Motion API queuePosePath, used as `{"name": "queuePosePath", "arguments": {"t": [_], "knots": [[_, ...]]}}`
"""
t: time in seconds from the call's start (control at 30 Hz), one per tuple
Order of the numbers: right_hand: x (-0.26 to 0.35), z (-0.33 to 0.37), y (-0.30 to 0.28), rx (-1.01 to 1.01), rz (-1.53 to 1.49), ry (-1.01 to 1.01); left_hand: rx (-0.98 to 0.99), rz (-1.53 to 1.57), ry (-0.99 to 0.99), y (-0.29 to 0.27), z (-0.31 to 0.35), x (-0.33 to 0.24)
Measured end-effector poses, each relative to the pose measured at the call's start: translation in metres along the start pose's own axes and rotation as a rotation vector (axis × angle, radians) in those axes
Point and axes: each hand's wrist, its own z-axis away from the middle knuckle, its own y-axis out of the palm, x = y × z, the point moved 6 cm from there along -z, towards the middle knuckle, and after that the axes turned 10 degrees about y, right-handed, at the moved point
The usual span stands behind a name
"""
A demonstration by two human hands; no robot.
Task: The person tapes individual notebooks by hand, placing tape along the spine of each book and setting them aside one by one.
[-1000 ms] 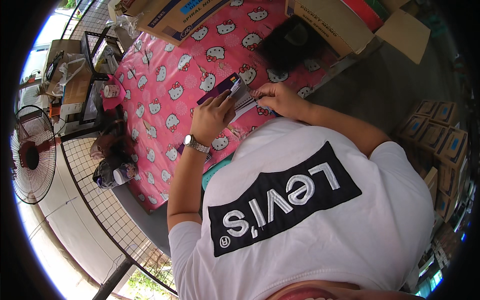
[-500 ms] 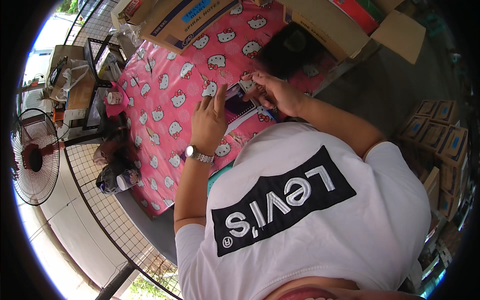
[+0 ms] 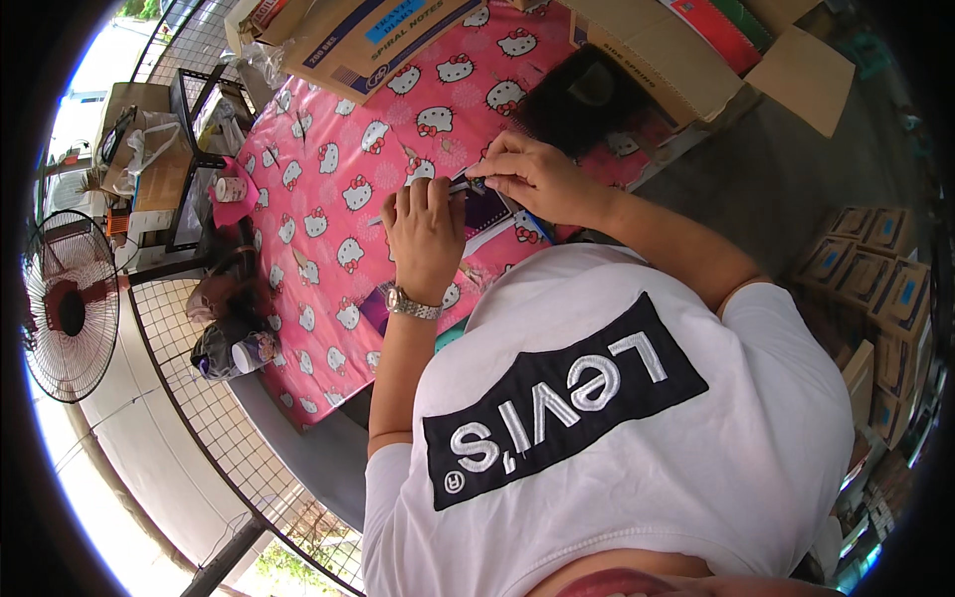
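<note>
A dark purple booklet, with a row of small pale dots along one edge, lies on the pink table in front of me. My left hand, wearing a silver watch, has its fingers curled down at the booklet's left side. A thin pale edge shows beside its fingertips; what they grip is hidden. At the booklet's far edge my right hand pinches something small and dark, too small to make out. White sheets show along the booklet's near side.
The table bears a pink cartoon-cat cover. Cardboard boxes stand at its far side, next to a black item. A fan is at the left behind a wire mesh. Stacked cartons stand on the right.
My left hand's raised index finger has bent down, and the hand has shifted slightly right. My right hand's spread fingers have closed into a pinch at the booklet's far edge.
</note>
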Motion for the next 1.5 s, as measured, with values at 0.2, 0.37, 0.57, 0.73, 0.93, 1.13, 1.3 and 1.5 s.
{"name": "queuePosePath", "arguments": {"t": [0.2, 0.37, 0.57, 0.73, 0.93, 1.13, 1.3, 1.5], "knots": [[-0.002, -0.007, 0.003, 0.144, 0.086, -0.046, -0.045, -0.032, 0.019, 0.001, 0.0, -0.002], [0.001, -0.018, -0.001, 0.292, 0.141, -0.221, -0.043, -0.014, 0.004, 0.002, -0.005, -0.001], [-0.015, -0.022, 0.001, 0.287, -0.17, -0.115, 0.016, -0.01, -0.024, 0.003, -0.009, -0.001], [-0.024, -0.018, 0.006, 0.461, -0.021, 0.251, -0.03, 0.002, -0.033, 0.002, -0.006, -0.006], [0.006, -0.023, 0.001, 0.413, 0.145, 0.257, -0.02, -0.014, -0.027, 0.003, 0.001, -0.012], [-0.066, -0.054, -0.011, 0.266, -0.024, 0.36, -0.019, 0.062, -0.028, 0.004, 0.009, -0.005], [-0.258, -0.027, -0.123, -0.148, 1.209, 0.4, -0.015, -0.151, -0.082, -0.007, 0.005, -0.015], [-0.099, -0.074, -0.043, 0.506, -0.059, 0.337, -0.099, 0.067, -0.242, 0.007, 0.033, 0.011]]}}
